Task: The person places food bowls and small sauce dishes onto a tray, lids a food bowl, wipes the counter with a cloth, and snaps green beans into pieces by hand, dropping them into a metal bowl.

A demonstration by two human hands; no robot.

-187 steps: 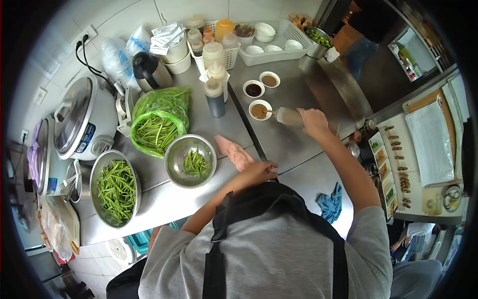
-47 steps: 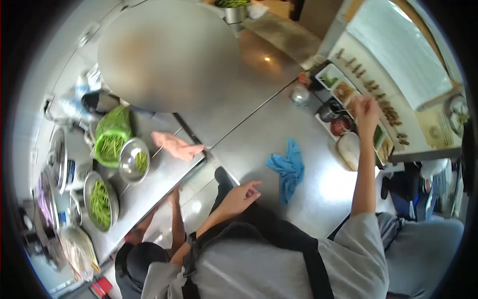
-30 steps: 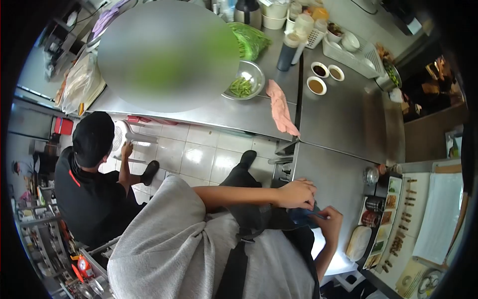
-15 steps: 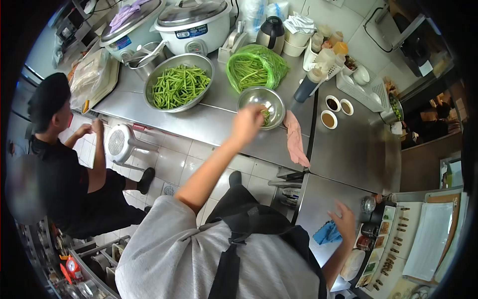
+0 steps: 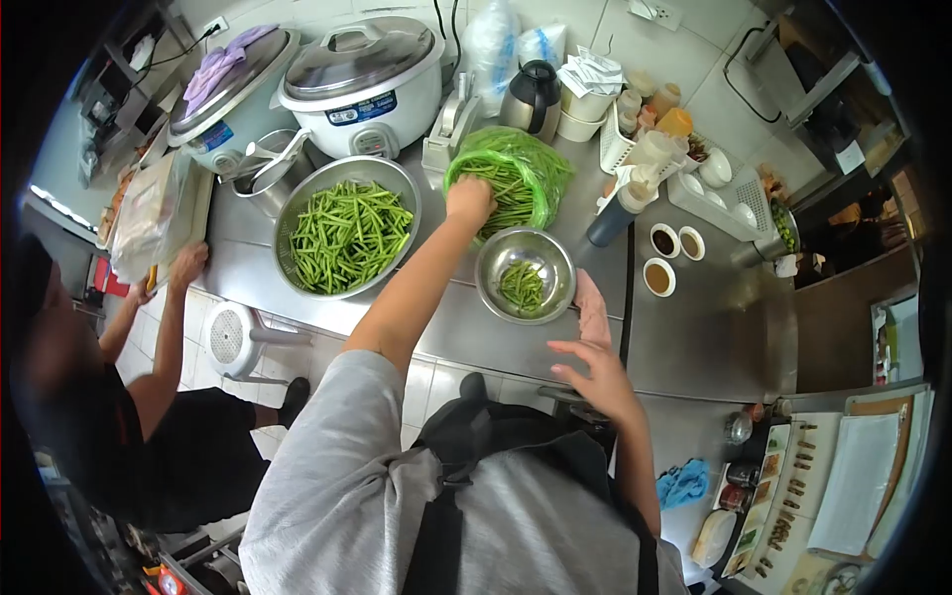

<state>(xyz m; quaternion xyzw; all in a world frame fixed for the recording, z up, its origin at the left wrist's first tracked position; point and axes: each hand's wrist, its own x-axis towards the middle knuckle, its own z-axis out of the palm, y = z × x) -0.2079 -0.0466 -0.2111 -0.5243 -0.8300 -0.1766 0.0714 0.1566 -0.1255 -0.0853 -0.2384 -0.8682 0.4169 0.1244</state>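
Steel counter [image 5: 714, 342]: green bag [image 5: 557, 177] of beans lies just beyond the small bowl [image 5: 486, 288]. Left hand [image 5: 470, 201], nearer, reaches into its mouth; finger closure indeterminable. Right hand [image 5: 600, 385] spread wide near pink cloth [image 5: 593, 315].

The left hand [image 5: 471, 201] is reaching into the green bag [image 5: 548, 177] of beans on the desk [image 5: 436, 332]; the right hand [image 5: 599, 381] is hovering near the pink cloth [image 5: 592, 309], fingers spread.

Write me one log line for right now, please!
left hand: at green beans in plastic bag | right hand: open, nearest pink cloth | steel bowl: some bean pieces | colander: fuller, cut beans
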